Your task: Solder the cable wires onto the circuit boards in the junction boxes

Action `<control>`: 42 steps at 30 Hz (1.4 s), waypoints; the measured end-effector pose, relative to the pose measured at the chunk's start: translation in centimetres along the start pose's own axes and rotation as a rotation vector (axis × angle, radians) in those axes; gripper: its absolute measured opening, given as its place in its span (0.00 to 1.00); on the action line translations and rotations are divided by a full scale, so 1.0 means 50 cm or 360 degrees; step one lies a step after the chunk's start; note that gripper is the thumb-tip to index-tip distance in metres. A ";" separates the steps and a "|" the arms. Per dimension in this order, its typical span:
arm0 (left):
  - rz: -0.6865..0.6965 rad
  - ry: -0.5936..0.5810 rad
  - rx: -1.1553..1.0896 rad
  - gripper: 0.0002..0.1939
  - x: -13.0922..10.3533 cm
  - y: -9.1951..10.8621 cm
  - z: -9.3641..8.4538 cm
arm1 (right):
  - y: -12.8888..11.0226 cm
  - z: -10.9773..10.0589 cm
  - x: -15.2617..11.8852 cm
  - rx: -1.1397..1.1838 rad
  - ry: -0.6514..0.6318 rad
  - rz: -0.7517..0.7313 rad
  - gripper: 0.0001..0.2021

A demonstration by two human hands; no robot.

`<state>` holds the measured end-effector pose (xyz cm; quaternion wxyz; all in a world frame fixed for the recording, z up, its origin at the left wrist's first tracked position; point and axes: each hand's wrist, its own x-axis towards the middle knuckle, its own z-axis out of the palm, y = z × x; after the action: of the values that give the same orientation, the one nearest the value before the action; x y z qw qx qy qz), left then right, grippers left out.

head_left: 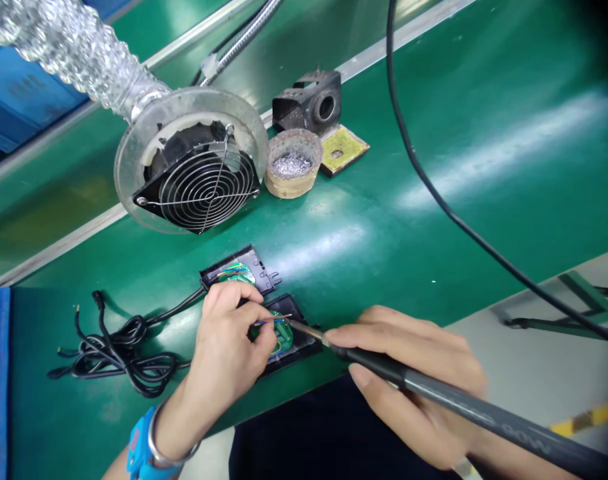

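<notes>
Right grip (pixel 434 352) around soldering iron (pixel 464 405), rear out-of-frame

"What is worn near the left hand (pixel 229 347)?"

"On that wrist sits a wide band (pixel 140 445), bright blue, with a thicker part which bears a small reddish mark, too small for reading. Just beside it, on the side of the hand, goes a round ring (pixel 153 437) of silver-coloured metal, smooth and shiny."

"And the right hand (pixel 424 387)?"

"It is bare, like the left one. At its wrist a small pale piece (pixel 467 469) shows, but it is cut off, so I cannot tell its kind."

"Which clothing do you see?"

"Beyond the near edge of the bench (pixel 359 220), dark cloth (pixel 304 427), almost black, covers the body."
</notes>
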<state>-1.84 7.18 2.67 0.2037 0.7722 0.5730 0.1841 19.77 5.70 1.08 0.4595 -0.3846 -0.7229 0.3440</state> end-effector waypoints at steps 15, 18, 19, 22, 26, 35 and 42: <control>0.0051 0.0047 0.0054 0.07 0.001 0.001 0.007 | -0.001 -0.002 0.003 -0.0035 -0.0006 -0.0012 0.15; 0.0066 0.0042 0.0063 0.07 0.002 0.002 0.007 | -0.001 -0.001 0.003 -0.0038 -0.0007 -0.0031 0.16; 0.0069 0.0041 0.0061 0.07 0.002 0.002 0.006 | 0.000 -0.001 0.003 -0.0025 0.0002 -0.0064 0.16; 0.0064 0.0032 0.0049 0.07 0.003 0.003 0.004 | 0.002 0.000 0.002 -0.0024 -0.0010 -0.0073 0.17; 0.0059 0.0029 0.0042 0.07 0.003 0.003 0.003 | 0.000 -0.001 0.001 -0.0016 -0.0014 -0.0059 0.16; 0.0061 0.0022 0.0027 0.07 0.002 0.003 0.002 | -0.030 -0.042 0.000 -0.0129 0.0030 0.0151 0.16; 0.0070 0.0030 0.0036 0.07 0.001 0.002 0.004 | 0.012 -0.008 -0.008 -0.0029 0.0335 0.0002 0.24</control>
<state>-1.65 7.17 2.57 0.1855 0.7851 0.5599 0.1891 20.41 5.68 0.53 0.5293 -0.4231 -0.6735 0.2954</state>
